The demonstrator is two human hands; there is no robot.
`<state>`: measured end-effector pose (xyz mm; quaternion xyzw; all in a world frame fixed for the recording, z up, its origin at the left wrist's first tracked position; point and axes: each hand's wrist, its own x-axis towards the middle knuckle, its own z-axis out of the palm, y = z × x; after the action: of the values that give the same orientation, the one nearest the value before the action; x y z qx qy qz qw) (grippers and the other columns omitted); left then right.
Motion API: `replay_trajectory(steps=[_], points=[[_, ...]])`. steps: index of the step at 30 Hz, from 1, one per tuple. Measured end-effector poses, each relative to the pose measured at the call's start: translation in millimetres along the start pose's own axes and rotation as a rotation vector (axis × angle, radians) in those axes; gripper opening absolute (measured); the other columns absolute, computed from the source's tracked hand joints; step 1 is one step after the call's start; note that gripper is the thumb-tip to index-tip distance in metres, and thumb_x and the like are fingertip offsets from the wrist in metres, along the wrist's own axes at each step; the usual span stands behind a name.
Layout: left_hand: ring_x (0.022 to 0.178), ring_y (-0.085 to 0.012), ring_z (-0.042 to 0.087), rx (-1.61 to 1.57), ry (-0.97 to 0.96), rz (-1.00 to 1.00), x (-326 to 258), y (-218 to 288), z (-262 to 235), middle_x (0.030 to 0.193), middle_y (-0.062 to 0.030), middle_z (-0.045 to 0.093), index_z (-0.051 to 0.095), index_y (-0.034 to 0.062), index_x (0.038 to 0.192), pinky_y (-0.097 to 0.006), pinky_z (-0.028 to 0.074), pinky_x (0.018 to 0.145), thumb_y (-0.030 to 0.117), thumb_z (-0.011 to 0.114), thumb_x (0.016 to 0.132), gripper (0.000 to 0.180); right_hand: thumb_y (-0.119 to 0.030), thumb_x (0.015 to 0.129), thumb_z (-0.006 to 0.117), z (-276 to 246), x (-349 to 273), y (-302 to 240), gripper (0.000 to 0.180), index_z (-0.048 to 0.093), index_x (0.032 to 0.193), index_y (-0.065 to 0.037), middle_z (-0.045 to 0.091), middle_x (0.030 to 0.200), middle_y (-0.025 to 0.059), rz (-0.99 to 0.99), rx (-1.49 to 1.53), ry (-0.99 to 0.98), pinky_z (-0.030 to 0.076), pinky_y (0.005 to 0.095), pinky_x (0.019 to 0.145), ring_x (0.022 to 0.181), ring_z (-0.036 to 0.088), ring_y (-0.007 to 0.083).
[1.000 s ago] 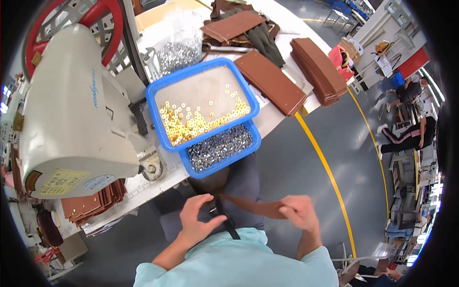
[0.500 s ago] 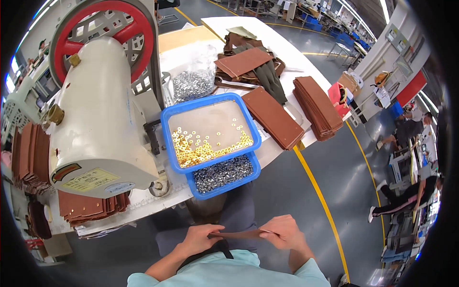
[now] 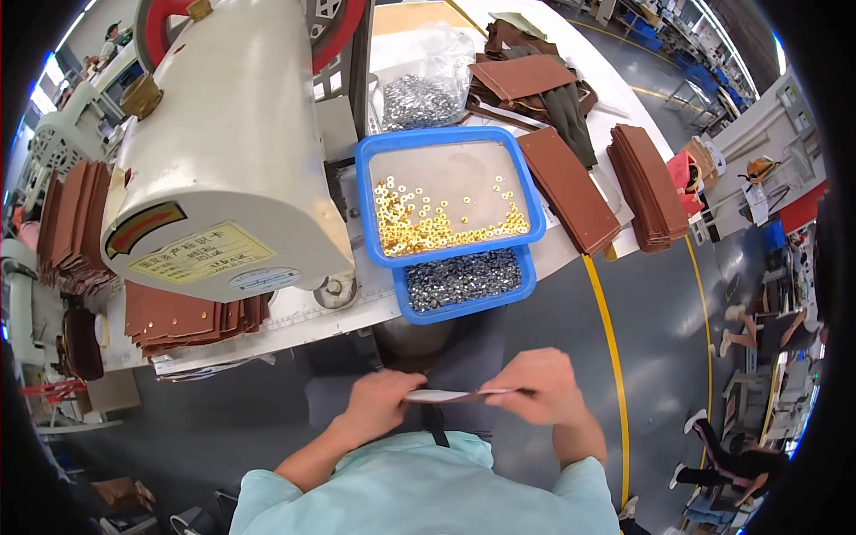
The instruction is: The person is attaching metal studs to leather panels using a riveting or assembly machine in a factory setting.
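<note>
A big cream machine (image 3: 223, 152) with a red wheel (image 3: 334, 31) fills the left of the white bench (image 3: 294, 308), and brown leather pieces are stacked around it: one stack (image 3: 192, 316) under its front label, more at the far left (image 3: 71, 223), and two neat piles (image 3: 571, 187) at the bench's right end. Just right of the machine sits a blue tray (image 3: 446, 192) scattered with gold rings (image 3: 428, 227), lying partly over a second blue tray (image 3: 464, 281) filled with small silver parts. A clear bag (image 3: 419, 94) of the same silver bits lies behind the trays. Below the bench edge, close to the person's chest, both hands grip a thin strip (image 3: 459, 393) seen edge-on, probably leather, held level between them. The left hand (image 3: 379, 406) has its fingers pinched together on the strip's left end; the right hand (image 3: 539, 388) is curled over the right end, fingers closed on it.
</note>
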<state>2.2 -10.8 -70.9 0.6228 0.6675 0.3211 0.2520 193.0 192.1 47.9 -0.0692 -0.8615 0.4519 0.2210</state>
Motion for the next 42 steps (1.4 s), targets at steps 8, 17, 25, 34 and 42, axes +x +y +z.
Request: replay_trajectory(steps=[8,17,25,34,42], points=[[0.102,-0.0242,0.068,-0.574,0.007,-0.095,11.4,35.5,-33.9,0.116,-0.0110,0.070,0.063,0.0063,0.130,-0.035,0.053,0.085,0.021,0.078,0.085,0.049,-0.018,0.078,0.082,20.5,43.9,1.2,0.018,0.075,0.088,-0.004,0.072,0.078,0.0085,0.199,0.186,-0.181,0.053,0.0300,0.061,0.066,0.069,0.0210],[0.073,-0.0032,0.053,-1.086,0.330,-0.376,14.2,19.9,-26.9,0.079,0.0025,0.065,0.070,-0.0031,0.092,-0.023,0.045,0.064,0.037,0.044,0.108,0.050,-0.010,0.080,0.077,-30.1,155.8,128.8,0.020,0.075,0.097,-0.001,0.074,0.087,0.0144,0.313,-0.386,0.152,0.056,0.0311,0.070,0.076,0.071,0.0201],[0.080,-0.0053,0.059,-1.289,0.286,-0.523,28.2,22.1,-49.3,0.090,-0.0004,0.069,0.070,-0.0021,0.101,-0.022,0.048,0.069,0.035,0.046,0.108,0.045,-0.008,0.071,0.076,-39.8,202.4,148.1,0.015,0.077,0.084,-0.001,0.072,0.079,0.0195,0.449,-0.588,-0.117,0.057,0.0378,0.072,0.073,0.071,0.0302],[0.099,-0.0106,0.065,-1.410,0.324,-0.453,36.7,18.7,-51.6,0.112,-0.0053,0.069,0.057,-0.0013,0.130,-0.027,0.053,0.087,0.024,0.050,0.106,0.036,-0.006,0.081,0.069,-22.0,181.4,107.1,0.014,0.072,0.090,0.003,0.072,0.076,0.0109,0.192,-0.568,0.191,0.053,0.0295,0.063,0.068,0.068,0.0156],[0.097,-0.0090,0.064,-1.280,0.322,-0.365,42.0,37.0,-46.0,0.107,-0.0074,0.071,0.060,-0.0017,0.128,-0.027,0.053,0.085,0.014,0.056,0.103,0.029,0.002,0.077,0.076,52.5,70.1,3.9,0.017,0.072,0.091,-0.006,0.071,0.093,0.0088,0.047,-0.180,0.087,0.055,0.0320,0.070,0.080,0.068,0.0250]])
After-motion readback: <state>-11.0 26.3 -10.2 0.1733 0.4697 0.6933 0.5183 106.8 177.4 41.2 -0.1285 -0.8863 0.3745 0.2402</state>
